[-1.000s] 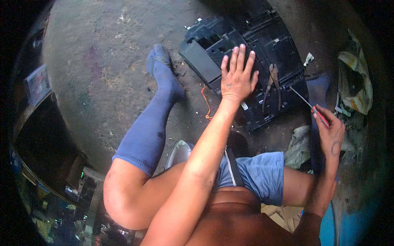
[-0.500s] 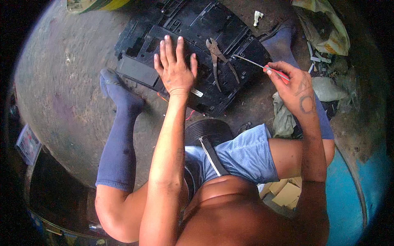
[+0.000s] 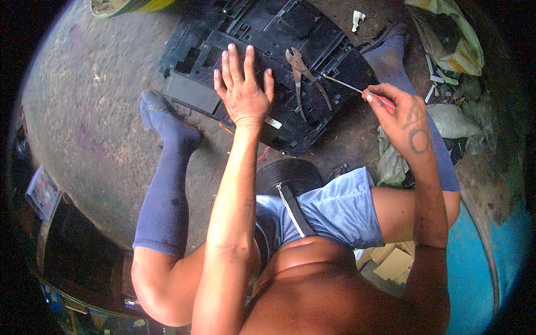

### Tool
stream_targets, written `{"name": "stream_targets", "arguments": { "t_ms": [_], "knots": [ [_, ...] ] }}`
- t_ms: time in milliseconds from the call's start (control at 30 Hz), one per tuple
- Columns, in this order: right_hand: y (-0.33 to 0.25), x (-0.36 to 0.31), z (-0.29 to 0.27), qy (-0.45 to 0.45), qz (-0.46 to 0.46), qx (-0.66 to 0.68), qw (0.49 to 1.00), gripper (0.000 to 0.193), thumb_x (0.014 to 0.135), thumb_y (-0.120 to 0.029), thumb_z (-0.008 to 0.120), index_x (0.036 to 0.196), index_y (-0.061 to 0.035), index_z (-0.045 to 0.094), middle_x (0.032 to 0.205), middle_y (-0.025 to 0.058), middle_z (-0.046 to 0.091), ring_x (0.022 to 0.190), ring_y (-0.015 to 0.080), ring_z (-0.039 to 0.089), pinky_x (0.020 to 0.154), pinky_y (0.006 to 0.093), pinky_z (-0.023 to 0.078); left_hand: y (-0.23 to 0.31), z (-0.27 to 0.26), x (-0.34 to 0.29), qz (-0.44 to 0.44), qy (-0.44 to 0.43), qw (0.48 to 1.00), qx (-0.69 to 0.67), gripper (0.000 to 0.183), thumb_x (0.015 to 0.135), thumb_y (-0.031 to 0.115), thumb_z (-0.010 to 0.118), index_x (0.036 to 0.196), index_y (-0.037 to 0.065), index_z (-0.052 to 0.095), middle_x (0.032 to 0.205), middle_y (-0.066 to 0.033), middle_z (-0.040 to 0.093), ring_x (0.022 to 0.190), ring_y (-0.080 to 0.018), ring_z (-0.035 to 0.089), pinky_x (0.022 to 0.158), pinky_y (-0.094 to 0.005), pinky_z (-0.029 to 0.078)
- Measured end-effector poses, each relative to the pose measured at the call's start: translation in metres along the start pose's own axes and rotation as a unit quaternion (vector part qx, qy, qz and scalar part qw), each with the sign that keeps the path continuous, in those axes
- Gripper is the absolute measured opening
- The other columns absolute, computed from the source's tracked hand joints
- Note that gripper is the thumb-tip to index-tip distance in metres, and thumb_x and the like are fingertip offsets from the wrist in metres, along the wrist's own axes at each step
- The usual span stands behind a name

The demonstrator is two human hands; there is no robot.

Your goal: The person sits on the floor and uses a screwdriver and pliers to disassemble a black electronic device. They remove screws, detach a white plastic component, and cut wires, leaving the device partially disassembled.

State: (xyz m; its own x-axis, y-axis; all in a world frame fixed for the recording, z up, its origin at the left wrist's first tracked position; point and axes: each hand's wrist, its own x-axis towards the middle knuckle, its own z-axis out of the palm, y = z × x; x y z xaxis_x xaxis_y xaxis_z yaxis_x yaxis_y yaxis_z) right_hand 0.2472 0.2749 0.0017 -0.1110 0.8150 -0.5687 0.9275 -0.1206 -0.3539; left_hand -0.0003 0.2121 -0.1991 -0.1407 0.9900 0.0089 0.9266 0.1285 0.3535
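Note:
A large black plastic panel [image 3: 195, 100] with ribs and slots lies on the ground between my legs. My left hand [image 3: 244, 97] rests flat on it with the fingers spread. In my right hand [image 3: 399, 111] is a screwdriver [image 3: 379, 99] with a red handle, gripped between thumb and fingers. Its long metal shaft points left, and the tip meets the panel's right part. Between my hands, a pair of pliers [image 3: 301, 78] lies on the panel with its handles apart. A small white label [image 3: 273, 122] shows beside my left wrist.
At the upper right lies a dirty plastic sack [image 3: 449, 33] near thin white strips [image 3: 438, 78]. A small white piece [image 3: 358, 20] sits beyond the panel. A yellow-green round container [image 3: 134, 5] stands at the top left. Flattened cardboard [image 3: 395, 265] is by my right thigh.
The whole view has shifted slightly, moving everything a little to the right. My left hand stays flat on the panel, and the screwdriver remains at about the same spot on it.

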Motion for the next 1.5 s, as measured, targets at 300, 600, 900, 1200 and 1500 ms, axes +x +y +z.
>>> {"name": "stream_targets", "arguments": {
  "t_ms": [300,600,900,1200,1500],
  "knots": [
    [-0.007,0.002,-0.002,-0.011,0.018,-0.031,0.999,0.029,0.097,-0.029,0.066,0.106,-0.0031,0.074,0.094,0.0172,0.075,0.088,0.0302,0.074,0.08,0.0376,0.055,0.003,-0.003,0.001,-0.005,0.0,1.0,-0.007,0.063,0.091,0.045,0.062,0.148,0.021,0.051,0.162,-0.0123,0.035,0.15,-0.0287,0.031,0.121,-0.05,0.019],
    [0.022,0.006,0.008,-0.069,0.164,0.195,0.964,0.029,0.1,-0.034,0.062,0.109,-0.0071,0.07,0.077,0.0049,0.066,0.056,0.0137,0.057,0.051,0.0306,0.046,0.001,0.0,0.001,-0.008,0.004,1.0,-0.009,0.063,0.091,0.047,0.061,0.148,0.022,0.051,0.162,-0.0115,0.035,0.149,-0.0283,0.032,0.12,-0.05,0.019],
    [0.028,-0.003,0.004,-0.214,0.399,0.612,0.648,0.034,0.11,-0.032,0.042,0.131,-0.009,0.054,0.081,-0.0027,0.046,0.045,0.0003,0.028,0.035,0.0178,0.021,0.002,-0.002,0.002,-0.015,0.0,1.0,-0.024,0.061,0.093,0.046,0.061,0.148,0.023,0.05,0.161,-0.0099,0.036,0.148,-0.0272,0.034,0.12,-0.0497,0.021],
    [0.0,-0.016,0.017,-0.129,0.422,0.543,0.715,0.033,0.11,-0.033,0.042,0.13,-0.0111,0.055,0.078,-0.0031,0.046,0.044,0.0009,0.028,0.035,0.0187,0.02,0.002,0.004,0.0,-0.013,0.01,0.999,-0.051,0.063,0.09,0.044,0.063,0.147,0.022,0.051,0.162,-0.0097,0.035,0.15,-0.0267,0.03,0.121,-0.0513,0.019],
    [-0.005,-0.019,0.018,-0.106,0.421,0.536,0.724,0.031,0.109,-0.032,0.044,0.128,-0.0104,0.057,0.078,-0.003,0.046,0.044,0.0007,0.029,0.035,0.0183,0.021,0.002,0.0,-0.001,-0.015,0.003,0.999,-0.049,0.06,0.092,0.044,0.063,0.147,0.024,0.051,0.161,-0.009,0.037,0.148,-0.0261,0.033,0.12,-0.05,0.022]
  ]
}}
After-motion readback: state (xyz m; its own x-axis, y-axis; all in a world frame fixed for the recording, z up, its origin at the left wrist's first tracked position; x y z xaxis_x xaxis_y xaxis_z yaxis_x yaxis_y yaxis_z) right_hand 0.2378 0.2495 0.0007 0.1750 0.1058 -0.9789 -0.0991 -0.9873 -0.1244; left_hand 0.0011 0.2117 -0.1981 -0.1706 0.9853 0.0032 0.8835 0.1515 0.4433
